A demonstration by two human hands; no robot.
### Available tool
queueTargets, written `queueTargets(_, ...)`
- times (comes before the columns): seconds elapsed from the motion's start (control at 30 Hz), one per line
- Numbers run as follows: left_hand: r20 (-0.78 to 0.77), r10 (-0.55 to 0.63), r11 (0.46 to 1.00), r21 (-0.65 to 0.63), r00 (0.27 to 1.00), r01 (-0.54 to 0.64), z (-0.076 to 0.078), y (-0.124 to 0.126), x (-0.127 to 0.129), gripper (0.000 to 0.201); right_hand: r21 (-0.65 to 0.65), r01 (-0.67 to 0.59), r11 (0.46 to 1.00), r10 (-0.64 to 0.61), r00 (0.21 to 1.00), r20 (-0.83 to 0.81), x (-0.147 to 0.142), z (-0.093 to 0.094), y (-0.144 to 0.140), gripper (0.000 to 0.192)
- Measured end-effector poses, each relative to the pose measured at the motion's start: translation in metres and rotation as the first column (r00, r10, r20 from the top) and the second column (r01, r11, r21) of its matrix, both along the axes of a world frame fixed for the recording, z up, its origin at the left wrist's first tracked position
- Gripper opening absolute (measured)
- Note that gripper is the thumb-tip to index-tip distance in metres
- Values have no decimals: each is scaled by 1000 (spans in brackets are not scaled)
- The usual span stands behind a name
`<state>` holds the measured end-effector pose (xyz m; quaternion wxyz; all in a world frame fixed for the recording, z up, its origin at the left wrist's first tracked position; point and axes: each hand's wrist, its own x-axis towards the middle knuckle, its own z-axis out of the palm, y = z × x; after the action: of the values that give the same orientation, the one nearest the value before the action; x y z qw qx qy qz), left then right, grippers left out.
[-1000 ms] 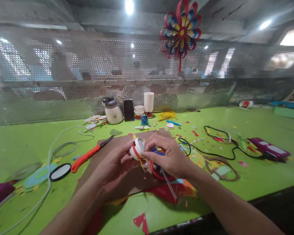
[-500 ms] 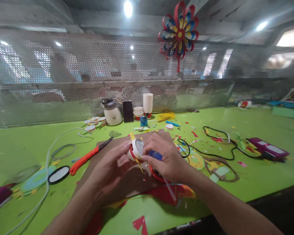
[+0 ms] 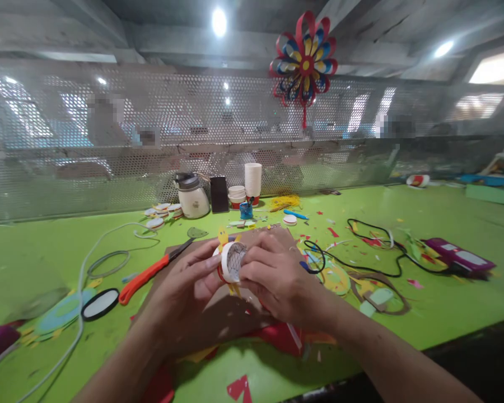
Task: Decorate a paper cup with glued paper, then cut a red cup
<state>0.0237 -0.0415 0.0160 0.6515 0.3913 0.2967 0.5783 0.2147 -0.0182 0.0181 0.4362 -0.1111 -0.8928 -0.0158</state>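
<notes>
A perforated screen (image 3: 151,112) runs along the far edge of my green desk (image 3: 428,207), which spreads out below it. A brown board (image 3: 218,319) lies near the middle of the desk's near edge, with both my forearms reaching over it. Up against the top of the screen shows a big paper flower (image 3: 306,65), red outside, blue and yellow within.

My left hand (image 3: 189,280) is clamped, thumb and fingers, on a short white ring. My right hand (image 3: 281,280) is curled at the ring's right side, fingertips against its rim; whether they pinch anything there I cannot tell.

An orange-handled knife (image 3: 145,280) lies to my left, its blade pointing toward the far edge. By that edge stand a pale jug (image 3: 193,201), a dark phone (image 3: 219,195) and a stack of cups (image 3: 253,180). A purple box (image 3: 462,254) sits toward the desk's right side.

The white ring (image 3: 225,263) is held above the board, its greyish, crinkled inside turned to the right. A yellow piece (image 3: 223,235) sticks up behind it (more yellow pokes out below). Red scraps (image 3: 240,387) lie by the near edge.
</notes>
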Motion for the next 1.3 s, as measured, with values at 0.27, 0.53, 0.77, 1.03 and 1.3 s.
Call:
queueTargets(0.27, -38, -86, 993, 79, 996, 89, -3, -1, -1, 24, 122, 72, 990, -84, 992, 98, -1, -6, -1, 16)
queueTargets(0.53, -41, -72, 994, 78, 997, 75, 0, 1, -3, 11, 92, 79, 993, -81, 997, 16, -1, -3, -3, 18)
queueTargets(0.77, -79, -47, 990, 127, 996, 57, -2, 2, -3, 10, 82, 51, 995, -49, 998, -25, -3, -5, -2, 19)
queueTargets(1.03, -56, -18, 992, 122, 998, 25, -4, 2, -1, 10, 69, 65, 996, -64, 998, -13, -3, -6, -2, 18)
queueTargets(1.3, -44, -14, 999, 49, 999, 16, -2, 1, 4, 17, 56, 19, 998, -19, 1000, 3, 0, -7, 0, 15)
